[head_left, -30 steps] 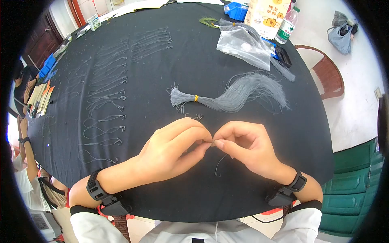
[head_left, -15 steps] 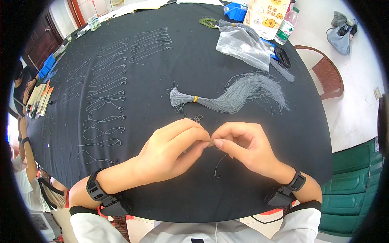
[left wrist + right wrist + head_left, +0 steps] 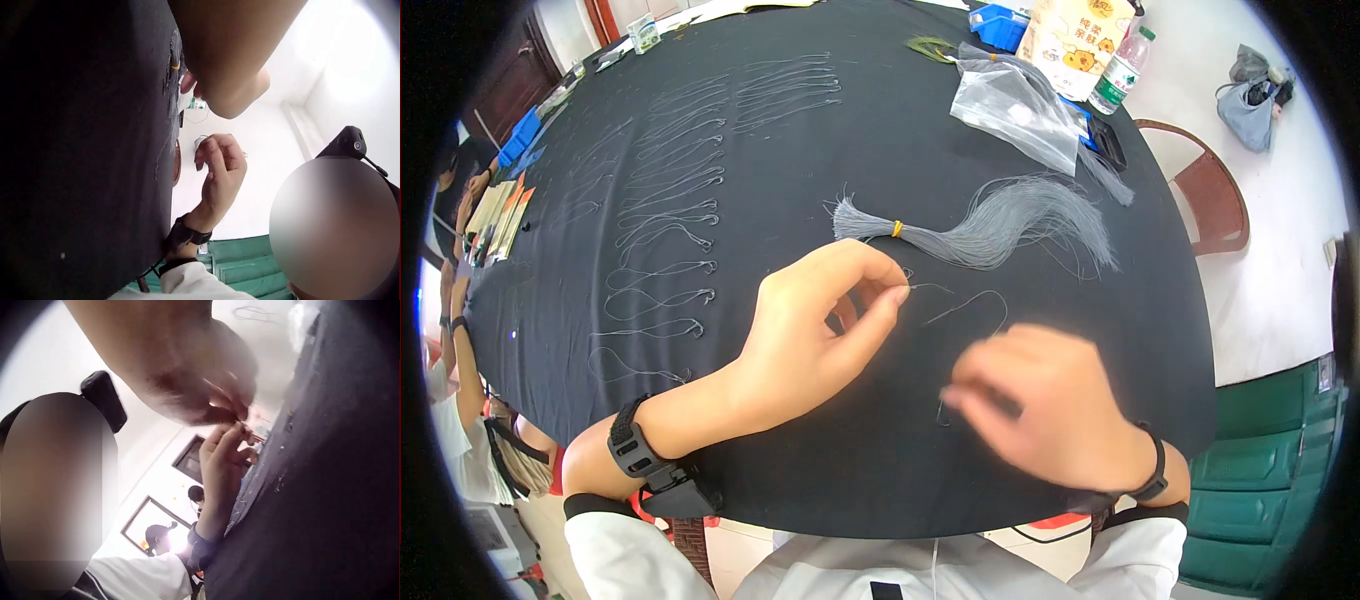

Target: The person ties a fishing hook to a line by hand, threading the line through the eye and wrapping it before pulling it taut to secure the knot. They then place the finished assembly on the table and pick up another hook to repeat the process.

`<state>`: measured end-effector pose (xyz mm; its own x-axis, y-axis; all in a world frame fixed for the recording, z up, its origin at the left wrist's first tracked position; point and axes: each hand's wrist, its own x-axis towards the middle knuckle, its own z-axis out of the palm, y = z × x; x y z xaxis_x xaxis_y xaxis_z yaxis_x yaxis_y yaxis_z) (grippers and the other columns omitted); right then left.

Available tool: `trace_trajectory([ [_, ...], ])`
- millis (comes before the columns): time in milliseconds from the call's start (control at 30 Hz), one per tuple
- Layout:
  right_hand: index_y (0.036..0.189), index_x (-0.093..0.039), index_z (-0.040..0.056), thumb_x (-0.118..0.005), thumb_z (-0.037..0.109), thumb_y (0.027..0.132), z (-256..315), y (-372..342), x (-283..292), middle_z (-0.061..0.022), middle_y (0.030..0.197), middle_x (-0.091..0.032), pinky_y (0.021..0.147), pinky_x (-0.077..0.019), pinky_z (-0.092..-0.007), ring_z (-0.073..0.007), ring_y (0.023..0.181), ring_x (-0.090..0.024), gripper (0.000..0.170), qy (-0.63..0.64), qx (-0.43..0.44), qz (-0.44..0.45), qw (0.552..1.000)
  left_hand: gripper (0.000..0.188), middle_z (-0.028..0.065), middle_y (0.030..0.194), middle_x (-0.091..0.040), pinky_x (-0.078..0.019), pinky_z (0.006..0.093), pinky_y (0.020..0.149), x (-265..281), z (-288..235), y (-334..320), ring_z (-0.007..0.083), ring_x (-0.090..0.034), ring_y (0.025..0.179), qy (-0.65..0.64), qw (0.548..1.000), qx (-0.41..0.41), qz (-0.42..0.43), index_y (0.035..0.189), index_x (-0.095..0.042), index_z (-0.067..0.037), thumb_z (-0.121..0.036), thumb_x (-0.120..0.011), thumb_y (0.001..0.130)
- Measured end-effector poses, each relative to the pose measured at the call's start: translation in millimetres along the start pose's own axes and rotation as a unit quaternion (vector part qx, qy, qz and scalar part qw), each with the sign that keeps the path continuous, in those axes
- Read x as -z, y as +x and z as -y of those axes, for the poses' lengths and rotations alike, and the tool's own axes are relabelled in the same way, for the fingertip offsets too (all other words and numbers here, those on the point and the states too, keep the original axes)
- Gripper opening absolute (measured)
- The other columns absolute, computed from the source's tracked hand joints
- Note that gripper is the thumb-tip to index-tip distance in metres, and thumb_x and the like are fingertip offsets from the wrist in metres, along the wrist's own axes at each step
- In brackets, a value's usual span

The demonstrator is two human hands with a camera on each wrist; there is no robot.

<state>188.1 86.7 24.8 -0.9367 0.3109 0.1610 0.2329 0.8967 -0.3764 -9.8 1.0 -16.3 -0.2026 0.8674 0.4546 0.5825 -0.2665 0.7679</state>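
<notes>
The hands have parted on the wearer's side of the tied thread bundle (image 3: 1040, 215). The left hand (image 3: 815, 325), near the bundle's tied end, pinches a fine strand between thumb and forefinger. The right hand (image 3: 1050, 405) is farther from the bundle, its curled fingers blurred; whether they grip the curved thread (image 3: 953, 308) between hand and bundle cannot be told. The two-handed fingertip work seems paused.

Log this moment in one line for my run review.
left hand: pinches fine strand | right hand: blurred, pinches curved strand | banded bundle: beyond hands | looped strands: on dark cloth
</notes>
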Motion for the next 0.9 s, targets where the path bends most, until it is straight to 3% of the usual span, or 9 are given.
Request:
trace_trajectory([
  [100,0.080,-0.059,0.0019,-0.069,0.015,0.075,12,-8,-10,-0.0104,0.077,-0.059,0.060,-0.0519,-0.0361,-0.0272,0.073,-0.062,0.017,-0.015,0.006,0.080,0.997,0.006,0.0058,0.084,-0.064,-0.0481,0.0222,0.058,0,-1,-1,0.0083,-0.060,0.075,0.003,1.000,0.002,-0.005,0.092,-0.063,0.001,-0.001,-0.062,0.086],
  [400,0.074,-0.057,-0.0010,-0.065,0.005,0.064,15,-11,-20,-0.0117,0.071,-0.058,0.055,-0.0510,-0.0322,-0.0242,0.068,-0.062,0.015,-0.117,0.005,0.064,0.991,0.007,0.0038,0.087,-0.062,-0.0483,0.0198,0.055,4,-7,1,0.0072,-0.059,0.074,-0.075,0.994,0.061,-0.045,0.094,-0.062,0.000,-0.004,-0.060,0.089],
  [600,0.070,-0.056,-0.0001,-0.063,0.006,0.063,10,-12,-24,-0.0104,0.068,-0.057,0.053,-0.0500,-0.0302,-0.0214,0.066,-0.061,0.012,-0.222,-0.004,0.037,0.974,0.008,0.0057,0.087,-0.062,-0.0486,0.0202,0.052,7,-12,4,0.0083,-0.059,0.078,-0.160,0.979,0.118,-0.045,0.094,-0.061,0.001,-0.006,-0.059,0.090],
  [700,0.073,-0.057,-0.0005,-0.065,0.007,0.063,7,-9,-20,-0.0104,0.071,-0.057,0.054,-0.0505,-0.0314,-0.0230,0.066,-0.061,0.014,-0.179,0.011,0.051,0.982,0.009,0.0072,0.089,-0.064,-0.0506,0.0213,0.051,7,-16,5,0.0105,-0.062,0.080,-0.197,0.968,0.152,-0.040,0.094,-0.061,0.002,-0.007,-0.059,0.091],
  [900,0.082,-0.054,0.0027,-0.065,0.005,0.070,4,4,-9,-0.0100,0.077,-0.056,0.057,-0.0498,-0.0356,-0.0278,0.067,-0.060,0.016,0.090,0.070,0.018,0.993,0.012,0.0117,0.096,-0.066,-0.0579,0.0264,0.052,4,-23,1,0.0172,-0.065,0.093,-0.341,0.905,0.251,0.038,0.097,-0.061,0.002,-0.008,-0.059,0.092],
])
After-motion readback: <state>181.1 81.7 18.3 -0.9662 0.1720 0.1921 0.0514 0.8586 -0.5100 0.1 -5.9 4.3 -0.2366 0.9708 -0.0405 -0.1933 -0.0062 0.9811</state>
